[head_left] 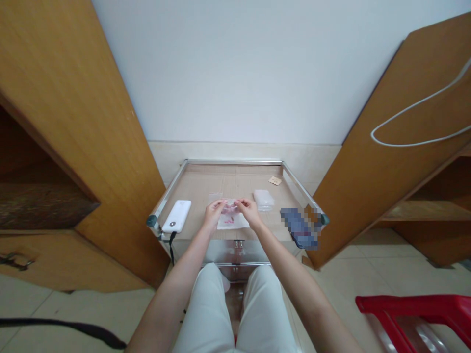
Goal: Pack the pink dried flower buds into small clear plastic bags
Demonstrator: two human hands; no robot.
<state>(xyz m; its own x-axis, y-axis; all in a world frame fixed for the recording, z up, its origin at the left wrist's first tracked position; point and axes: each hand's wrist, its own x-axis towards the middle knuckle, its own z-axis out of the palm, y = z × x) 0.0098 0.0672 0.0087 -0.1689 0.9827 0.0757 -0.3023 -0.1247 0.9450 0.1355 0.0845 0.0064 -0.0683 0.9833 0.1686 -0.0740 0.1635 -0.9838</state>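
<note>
My left hand [214, 213] and my right hand [248, 211] are raised over the middle of a small table [206, 179]. Between them, pinched in the fingertips of both, is a small clear plastic bag [231, 205]; its contents, if any, are too small to make out. Just below the hands lies a white sheet [239, 223] with small pinkish-red marks or bits on it. A stack of clear plastic bags [263, 200] rests to the right of my right hand. Behind my left hand, a faint transparent piece [215, 196] lies flat.
A white power bank [177, 216] with a black cable [171, 247] lies at left. A small tan paper packet [274, 181] sits back right, a blurred dark blue item [300, 228] front right. Metal rails [235, 162] edge the table. Wooden cabinets flank it; a red stool [415, 304] stands right.
</note>
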